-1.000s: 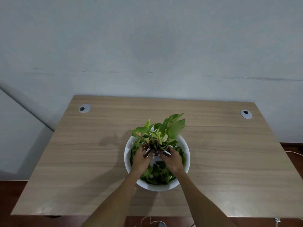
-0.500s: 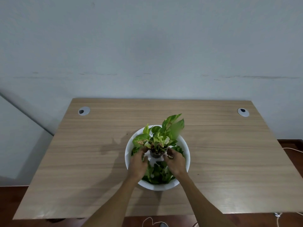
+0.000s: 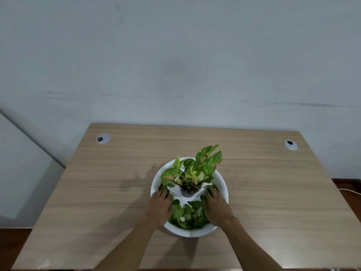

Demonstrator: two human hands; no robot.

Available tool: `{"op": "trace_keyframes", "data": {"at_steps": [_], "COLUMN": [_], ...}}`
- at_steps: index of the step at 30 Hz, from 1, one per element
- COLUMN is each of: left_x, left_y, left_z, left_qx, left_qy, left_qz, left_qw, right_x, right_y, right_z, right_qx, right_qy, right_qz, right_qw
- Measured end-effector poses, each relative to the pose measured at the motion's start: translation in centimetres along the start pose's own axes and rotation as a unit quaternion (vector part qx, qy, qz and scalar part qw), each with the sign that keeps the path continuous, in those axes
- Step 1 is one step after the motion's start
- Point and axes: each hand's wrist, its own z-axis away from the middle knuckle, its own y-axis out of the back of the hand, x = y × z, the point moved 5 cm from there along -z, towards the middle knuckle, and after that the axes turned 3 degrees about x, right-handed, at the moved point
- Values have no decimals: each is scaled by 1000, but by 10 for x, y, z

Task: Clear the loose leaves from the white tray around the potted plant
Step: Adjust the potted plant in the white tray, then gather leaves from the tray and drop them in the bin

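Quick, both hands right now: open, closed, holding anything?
Left hand: open, palm down on the loose leaves in the white tray.
Right hand: open, palm down on the leaves, nothing gripped.

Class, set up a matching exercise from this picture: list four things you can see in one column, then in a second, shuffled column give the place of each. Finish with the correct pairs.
Things
1. left hand
2. right hand
3. green potted plant
4. round grey cable grommets

Places
A. in the far corners of the light wooden table
B. on the loose green leaves at the right side of the round white tray
C. standing in the middle of the tray
D. at the tray's left rim

Pairs: 1-D, 2-B, 3-C, 4-A
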Motion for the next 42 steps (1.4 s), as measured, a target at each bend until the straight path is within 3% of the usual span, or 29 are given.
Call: {"op": "trace_keyframes", "data": {"at_steps": [7, 10, 17, 20, 26, 36, 42], "left_x": [31, 42, 27, 22, 27, 49, 32], "left_y": [-16, -5, 26, 15, -2, 10, 26], "left_z": [37, 43, 34, 30, 30, 43, 28], "left_qx": [-62, -67, -24, -69, -86, -130, -108], "left_qy": [41, 49, 50, 47, 3, -5, -3], "left_qz": [4, 33, 64, 17, -37, 105, 75], "left_qw": [997, 996, 996, 996, 996, 986, 991], "right_x": [-44, -53, -35, -17, -3, -43, -26], "right_y": [-11, -9, 35, 36, 19, 9, 31], "right_z": [57, 67, 42, 26, 21, 59, 45], "right_qx": [-56, -61, 38, -12, -96, -164, -144], "right_qy": [41, 28, -36, -20, 36, 18, 2], "right_qz": [32, -11, -29, 9, 135, -86, -92], "right_qw": [997, 998, 998, 1000, 985, 983, 985]}}
